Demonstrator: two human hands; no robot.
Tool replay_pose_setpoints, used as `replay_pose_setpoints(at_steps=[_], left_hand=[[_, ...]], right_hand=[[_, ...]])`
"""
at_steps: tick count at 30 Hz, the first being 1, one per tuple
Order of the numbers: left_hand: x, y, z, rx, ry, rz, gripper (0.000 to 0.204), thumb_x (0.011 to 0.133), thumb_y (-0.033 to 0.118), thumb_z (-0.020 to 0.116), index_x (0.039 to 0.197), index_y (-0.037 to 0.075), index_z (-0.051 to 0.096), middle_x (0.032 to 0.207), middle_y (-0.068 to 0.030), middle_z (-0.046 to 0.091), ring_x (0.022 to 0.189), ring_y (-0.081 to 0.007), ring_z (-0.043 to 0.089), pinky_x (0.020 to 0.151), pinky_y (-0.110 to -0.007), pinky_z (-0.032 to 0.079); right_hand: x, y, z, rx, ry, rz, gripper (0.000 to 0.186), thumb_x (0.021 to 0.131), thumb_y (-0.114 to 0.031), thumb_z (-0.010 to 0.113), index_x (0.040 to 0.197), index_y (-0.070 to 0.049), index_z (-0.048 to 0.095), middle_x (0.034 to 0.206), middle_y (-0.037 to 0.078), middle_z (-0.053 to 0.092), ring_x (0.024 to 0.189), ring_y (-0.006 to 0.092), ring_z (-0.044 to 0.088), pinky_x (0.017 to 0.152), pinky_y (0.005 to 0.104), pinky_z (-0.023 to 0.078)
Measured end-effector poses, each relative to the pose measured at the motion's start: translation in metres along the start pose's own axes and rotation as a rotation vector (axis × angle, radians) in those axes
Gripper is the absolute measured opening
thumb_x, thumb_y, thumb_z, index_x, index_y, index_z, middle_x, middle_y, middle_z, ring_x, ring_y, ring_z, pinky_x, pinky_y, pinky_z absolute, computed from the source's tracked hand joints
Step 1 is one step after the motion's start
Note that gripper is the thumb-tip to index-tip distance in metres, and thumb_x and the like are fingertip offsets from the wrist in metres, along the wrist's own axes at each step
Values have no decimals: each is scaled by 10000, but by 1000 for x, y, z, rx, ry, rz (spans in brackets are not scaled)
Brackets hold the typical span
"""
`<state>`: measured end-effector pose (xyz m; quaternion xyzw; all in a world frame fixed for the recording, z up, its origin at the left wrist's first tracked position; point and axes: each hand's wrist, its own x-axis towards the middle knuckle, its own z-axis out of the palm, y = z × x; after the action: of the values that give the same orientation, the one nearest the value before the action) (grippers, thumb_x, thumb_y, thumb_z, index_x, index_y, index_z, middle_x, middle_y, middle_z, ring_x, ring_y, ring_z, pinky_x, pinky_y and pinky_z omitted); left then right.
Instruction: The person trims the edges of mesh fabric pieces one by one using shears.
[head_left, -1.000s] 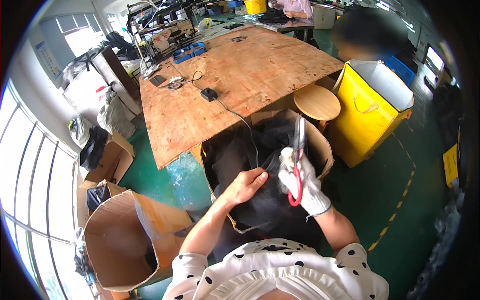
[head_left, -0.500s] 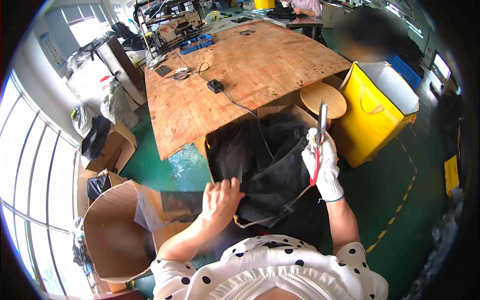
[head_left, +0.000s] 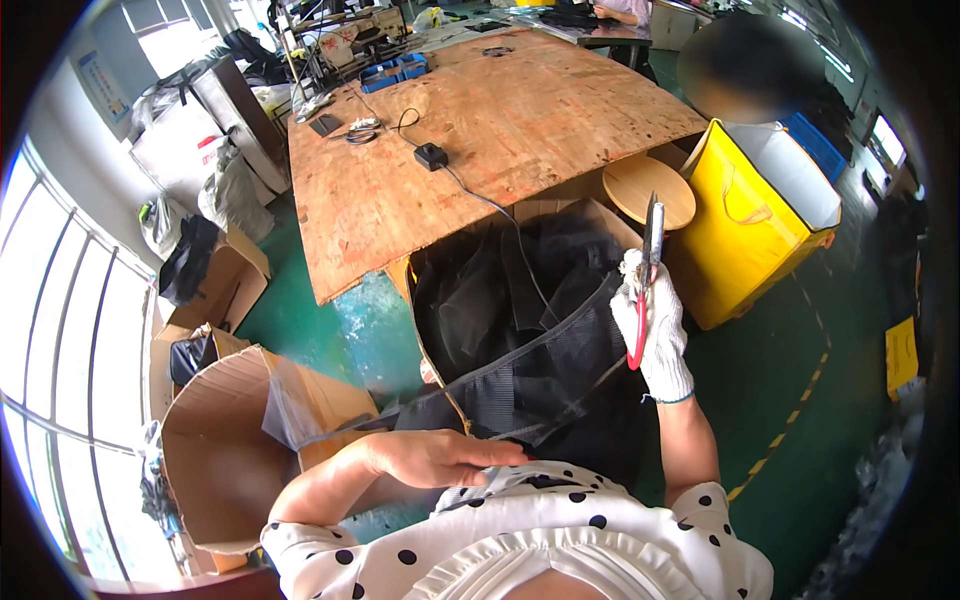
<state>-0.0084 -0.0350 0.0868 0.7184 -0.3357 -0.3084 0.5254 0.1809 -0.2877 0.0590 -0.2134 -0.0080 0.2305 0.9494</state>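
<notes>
We logged the bench [head_left: 500,120] at 12 o'clock, then the open carton [head_left: 612,222] mid-view, filled with black mesh [head_left: 470,310]. A mesh strip [head_left: 495,393] lay drawn across its near side, 8 toward 3 o'clock; we judged things partway, plenty left inside, cuts unconfirmed. The gloved right hand [head_left: 658,325] gripped red-handled scissors [head_left: 653,240] at 3; the left hand [head_left: 435,458] stretched flat at 6, any hold unclear to us.

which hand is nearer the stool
Right. The right hand, holding scissors, is just in front of the stool; the left hand is farther back and to the left, by the shirt.
</notes>
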Motion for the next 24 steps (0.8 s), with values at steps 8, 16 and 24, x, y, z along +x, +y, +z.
replay_pose_setpoints(at_steps=[8,16,24], left_hand=[[28,-44,-13,863,936,-257,411,788,162,668,1161,26,561,1157,-171,577,1059,-284,566,870,-358,456],[47,-41,-50,-36,917,-92,298,863,243,622,992,-27,627,840,-89,662,799,-125,602,735,-267,479],[69,-50,-65,-343,480,-177,262,867,237,624,1001,13,618,771,3,611,692,-59,518,622,-226,435]], right_hand=[[6,-5,-9,119,-198,29,155,897,-157,505,793,-93,409,632,-25,361,494,75,374,444,212,353],[-8,-19,-1,-402,105,-388,200,871,-172,534,1021,-46,495,718,-11,475,518,92,466,457,222,414],[-10,-31,-27,-958,210,-614,324,839,-43,538,1154,-61,466,858,-21,495,705,66,503,630,205,443]])
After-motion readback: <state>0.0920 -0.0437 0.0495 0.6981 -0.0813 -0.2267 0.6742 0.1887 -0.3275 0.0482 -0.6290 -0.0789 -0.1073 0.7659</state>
